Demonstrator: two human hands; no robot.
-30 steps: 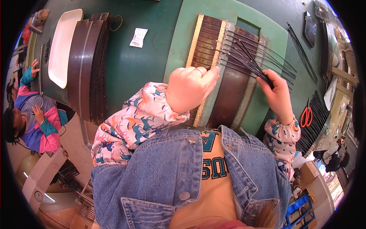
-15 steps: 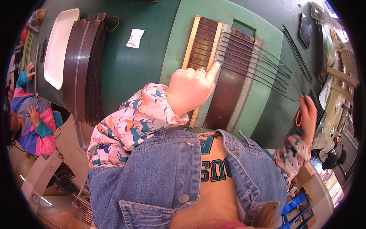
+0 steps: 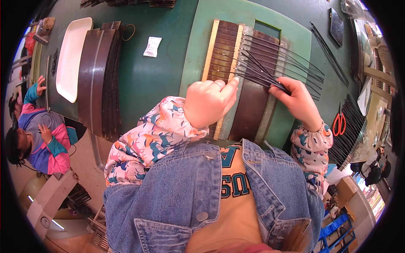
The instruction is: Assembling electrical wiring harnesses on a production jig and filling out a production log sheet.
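Well, starting from my far left, a co-worker (image 3: 36, 139) sits beyond the table's edge, one hand near a thin rod. Next come a white tray (image 3: 72, 63) and, just beside it, a stack of dark curved plates (image 3: 90, 78), with a paper slip (image 3: 152, 47) on the green tabletop further right.

Then the green board (image 3: 195, 59) begins, and on it, in front of me, lies the slotted block (image 3: 225, 50), its long axis running away from my body, its slots crossing from left to right. My left hand (image 3: 209, 102) covers its near part, fingers curled, index fingertip at the right-hand pale edge; whether it pinches a cord end I cannot tell.

Right of that edge, a row of black cords (image 3: 295, 61) lies across the dark plate, pointing rightward. My right hand (image 3: 297, 101) grips a bundle of black cords (image 3: 270, 80) between thumb and fingers, its long axis slanting up and left, so the fanned ends lie close to my left fingertip. The bundle overlaps some laid cords, which crowd the space just beyond it.

Further right are more loose cords (image 3: 331, 55), a dark phone (image 3: 336, 27), red-handled scissors (image 3: 338, 125) and a heap of black cords (image 3: 349, 135).
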